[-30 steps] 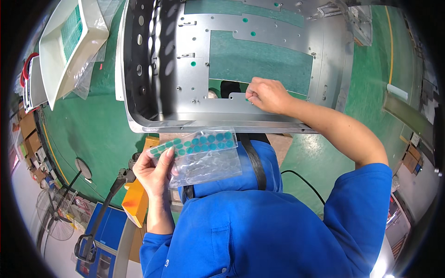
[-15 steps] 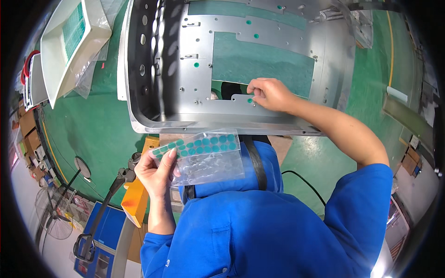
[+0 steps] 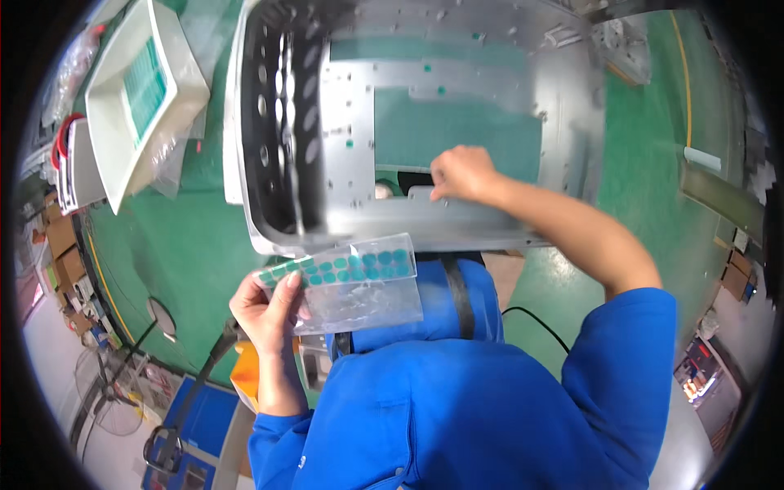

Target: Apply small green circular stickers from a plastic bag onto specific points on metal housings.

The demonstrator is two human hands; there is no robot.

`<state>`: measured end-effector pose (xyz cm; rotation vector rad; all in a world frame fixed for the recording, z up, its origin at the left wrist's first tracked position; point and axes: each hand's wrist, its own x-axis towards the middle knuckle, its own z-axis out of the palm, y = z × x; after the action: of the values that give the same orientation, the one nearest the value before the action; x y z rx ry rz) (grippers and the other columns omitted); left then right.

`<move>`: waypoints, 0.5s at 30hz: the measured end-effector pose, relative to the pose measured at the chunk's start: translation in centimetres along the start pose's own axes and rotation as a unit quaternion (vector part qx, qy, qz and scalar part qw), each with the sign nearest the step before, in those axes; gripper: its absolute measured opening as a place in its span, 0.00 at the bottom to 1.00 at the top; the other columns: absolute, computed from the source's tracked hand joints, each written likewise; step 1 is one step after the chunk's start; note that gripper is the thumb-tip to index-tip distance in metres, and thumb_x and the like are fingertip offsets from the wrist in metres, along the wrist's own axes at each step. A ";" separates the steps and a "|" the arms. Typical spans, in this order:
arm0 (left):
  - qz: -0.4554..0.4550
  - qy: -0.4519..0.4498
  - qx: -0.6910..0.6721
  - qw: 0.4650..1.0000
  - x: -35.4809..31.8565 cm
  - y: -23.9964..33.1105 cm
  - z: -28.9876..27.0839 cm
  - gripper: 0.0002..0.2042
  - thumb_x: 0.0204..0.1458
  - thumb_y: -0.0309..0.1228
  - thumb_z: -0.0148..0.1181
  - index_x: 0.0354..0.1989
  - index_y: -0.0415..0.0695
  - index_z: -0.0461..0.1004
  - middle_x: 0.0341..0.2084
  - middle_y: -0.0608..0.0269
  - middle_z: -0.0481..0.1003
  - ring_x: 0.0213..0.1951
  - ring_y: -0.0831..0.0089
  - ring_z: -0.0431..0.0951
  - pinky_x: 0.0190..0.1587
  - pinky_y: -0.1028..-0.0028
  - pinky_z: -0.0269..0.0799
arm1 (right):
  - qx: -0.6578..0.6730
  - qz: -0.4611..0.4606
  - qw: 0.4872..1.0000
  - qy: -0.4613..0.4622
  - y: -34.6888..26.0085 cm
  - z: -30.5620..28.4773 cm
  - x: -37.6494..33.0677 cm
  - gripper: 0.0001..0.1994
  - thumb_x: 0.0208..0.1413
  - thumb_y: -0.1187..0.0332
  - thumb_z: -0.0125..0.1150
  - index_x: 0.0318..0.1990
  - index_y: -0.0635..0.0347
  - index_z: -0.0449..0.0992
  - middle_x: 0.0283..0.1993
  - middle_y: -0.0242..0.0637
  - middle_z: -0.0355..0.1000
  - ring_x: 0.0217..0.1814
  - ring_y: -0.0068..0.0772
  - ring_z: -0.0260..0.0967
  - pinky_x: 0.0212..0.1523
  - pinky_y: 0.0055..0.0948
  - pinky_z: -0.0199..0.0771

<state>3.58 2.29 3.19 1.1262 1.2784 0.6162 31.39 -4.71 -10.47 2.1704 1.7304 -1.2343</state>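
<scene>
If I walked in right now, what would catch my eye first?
Probably the big silver sheet-metal housing full of holes, at top centre on the green floor, with the right hand pressing on its panel. Below it, the left hand holds a clear plastic sheet of round teal stickers.

The right hand [image 3: 461, 173] hides its own fingertips against the metal panel [image 3: 457, 90], whose top runs past the edge. The left hand [image 3: 268, 306] covers the sticker sheet's [image 3: 351, 269] near corner.
</scene>
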 end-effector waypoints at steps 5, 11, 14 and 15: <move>0.071 -0.060 0.068 0.993 1.8 4.6 2.3 0.05 0.41 0.22 0.60 0.22 0.35 0.69 0.14 0.62 0.71 0.15 0.79 0.70 0.18 0.81 0.66 | -0.051 -0.046 0.998 0.004 0.2 0.3 0.0 0.10 0.34 0.55 0.63 0.26 0.44 0.77 0.30 0.34 0.73 0.38 0.38 0.69 0.33 0.40 0.68; 0.291 -0.107 0.089 0.947 7.2 11.3 7.2 0.04 0.44 0.21 0.58 0.25 0.36 0.69 0.18 0.70 0.70 0.20 0.86 0.65 0.23 0.86 0.60 | 0.491 -0.117 0.824 0.259 4.0 -9.8 -3.6 0.13 0.44 0.62 0.60 0.36 0.58 0.72 0.32 0.37 0.71 0.37 0.33 0.69 0.41 0.29 0.67; 0.350 -0.161 0.187 0.904 8.6 13.6 9.4 0.03 0.44 0.19 0.56 0.28 0.35 0.68 0.21 0.68 0.70 0.24 0.86 0.67 0.28 0.86 0.62 | 0.417 -0.301 0.738 0.436 -0.5 -17.5 -10.2 0.20 0.45 0.69 0.61 0.46 0.63 0.65 0.44 0.33 0.67 0.41 0.24 0.67 0.42 0.23 0.66; 0.349 -0.189 0.150 0.905 8.5 14.0 10.7 0.04 0.44 0.18 0.56 0.28 0.35 0.68 0.21 0.67 0.71 0.24 0.85 0.68 0.28 0.85 0.63 | 0.404 -0.288 0.747 0.443 -1.6 -18.0 -11.1 0.18 0.45 0.70 0.61 0.44 0.64 0.66 0.42 0.33 0.68 0.41 0.24 0.67 0.42 0.23 0.66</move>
<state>18.73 11.75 11.17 1.8896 0.6191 0.6829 39.12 -3.07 9.15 3.2439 2.7851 -1.3196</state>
